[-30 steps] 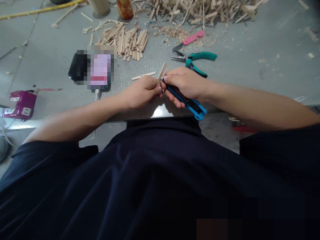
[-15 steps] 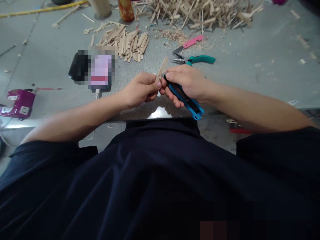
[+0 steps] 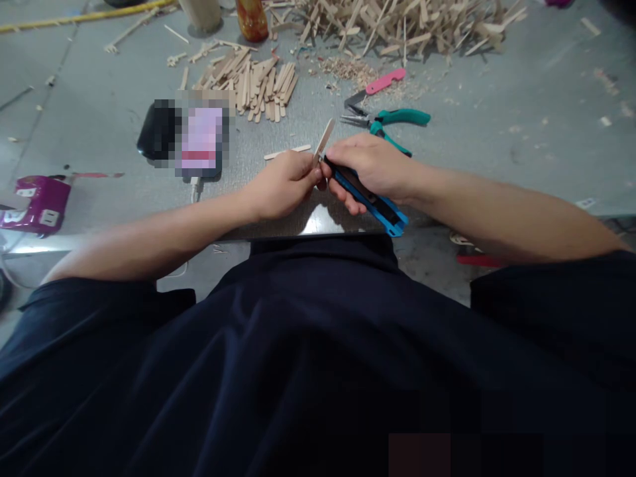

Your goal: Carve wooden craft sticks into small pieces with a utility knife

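Observation:
Near the table's front edge, my left hand (image 3: 285,187) pinches a flat wooden craft stick (image 3: 324,138) that slants up and to the right. My right hand (image 3: 370,165) is closed around a blue and black utility knife (image 3: 370,199), its tip against or very close to the stick; exact contact is too small to make out. Another craft stick (image 3: 288,153) lies on the table just behind my left hand. Beyond my right hand rest green-handled pliers (image 3: 400,117) and a pink-handled folding knife (image 3: 385,82) with its blade out.
A bundle of craft sticks (image 3: 265,86) lies behind my hands, with a large heap of cut sticks (image 3: 407,26) farther back. Wood shavings (image 3: 350,68) are scattered between. A phone (image 3: 201,139) with a cable is at left, beside a purple power strip (image 3: 42,202).
A craft stick now shows on the table behind my left hand. The stick in my left hand has turned and looks narrower. My right hand keeps hold of the utility knife.

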The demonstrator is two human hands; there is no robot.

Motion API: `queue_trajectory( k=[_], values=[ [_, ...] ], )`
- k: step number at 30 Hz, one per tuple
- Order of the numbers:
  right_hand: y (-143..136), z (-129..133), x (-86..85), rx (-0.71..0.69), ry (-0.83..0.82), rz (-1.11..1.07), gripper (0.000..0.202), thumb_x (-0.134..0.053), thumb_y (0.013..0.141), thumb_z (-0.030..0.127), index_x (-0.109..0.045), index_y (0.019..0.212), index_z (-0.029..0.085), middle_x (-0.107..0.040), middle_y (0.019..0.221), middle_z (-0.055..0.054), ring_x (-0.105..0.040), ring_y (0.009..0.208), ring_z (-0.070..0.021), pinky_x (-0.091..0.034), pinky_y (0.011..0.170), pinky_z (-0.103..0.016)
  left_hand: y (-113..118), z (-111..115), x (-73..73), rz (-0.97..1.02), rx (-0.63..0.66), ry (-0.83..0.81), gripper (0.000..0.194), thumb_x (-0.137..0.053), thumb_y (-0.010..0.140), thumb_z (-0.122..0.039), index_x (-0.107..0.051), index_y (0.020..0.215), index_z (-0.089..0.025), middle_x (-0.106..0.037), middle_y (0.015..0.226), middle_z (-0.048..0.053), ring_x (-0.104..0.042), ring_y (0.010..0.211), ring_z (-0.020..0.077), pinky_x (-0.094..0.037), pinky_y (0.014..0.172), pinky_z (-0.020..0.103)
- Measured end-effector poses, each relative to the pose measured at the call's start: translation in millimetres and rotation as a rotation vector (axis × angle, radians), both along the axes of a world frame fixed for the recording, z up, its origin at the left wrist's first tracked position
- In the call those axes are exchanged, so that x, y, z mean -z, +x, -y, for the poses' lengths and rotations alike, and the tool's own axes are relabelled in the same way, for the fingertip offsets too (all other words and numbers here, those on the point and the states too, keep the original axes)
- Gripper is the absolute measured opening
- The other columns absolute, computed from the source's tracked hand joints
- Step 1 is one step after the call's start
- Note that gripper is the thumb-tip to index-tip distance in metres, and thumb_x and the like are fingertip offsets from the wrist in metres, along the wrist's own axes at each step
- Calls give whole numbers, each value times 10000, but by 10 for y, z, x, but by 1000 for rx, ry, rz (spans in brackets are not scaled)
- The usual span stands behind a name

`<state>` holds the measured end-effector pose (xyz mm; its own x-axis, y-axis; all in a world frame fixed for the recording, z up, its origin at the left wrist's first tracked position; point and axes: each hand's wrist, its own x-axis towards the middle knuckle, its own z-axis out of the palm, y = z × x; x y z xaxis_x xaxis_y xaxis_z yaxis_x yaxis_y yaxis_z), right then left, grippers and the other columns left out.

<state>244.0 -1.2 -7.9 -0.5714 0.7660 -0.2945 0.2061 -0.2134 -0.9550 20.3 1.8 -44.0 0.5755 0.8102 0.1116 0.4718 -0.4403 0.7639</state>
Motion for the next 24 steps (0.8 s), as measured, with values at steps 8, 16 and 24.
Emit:
queue_trajectory(
  k=[8, 16, 24],
  values=[
    [14, -41, 68, -46, 57, 111, 536, -445, 1304, 234, -601, 791, 234, -643, 528, -14, -607, 377, -171, -440, 365, -228, 12, 66, -50, -341, -15, 204, 293, -492, 1158, -256, -773, 1083, -211, -834, 1035, 74, -809, 1034, 261, -633, 1041, 401],
    [-14, 13, 66, 0, 171, 90, 593, -459, 1232, 71, -596, 674, 218, -593, 480, 11, -521, 360, -115, -397, 377, -186, 29, 82, -60, -289, -15, 205, 293, -494, 1183, -292, -759, 1094, -206, -815, 980, 62, -806, 1006, 249, -630, 1032, 386],
    [45, -14, 126, 30, 288, -113, 571, -666, 1213, 505, -583, 699, 270, -618, 556, -7, -505, 436, -157, -479, 406, -236, 47, -16, 28, 235, 47, -333, 352, -653, 1156, -501, -674, 920, -241, -515, 598, -33, -424, 528, 140, -341, 547, 302]
  ],
)
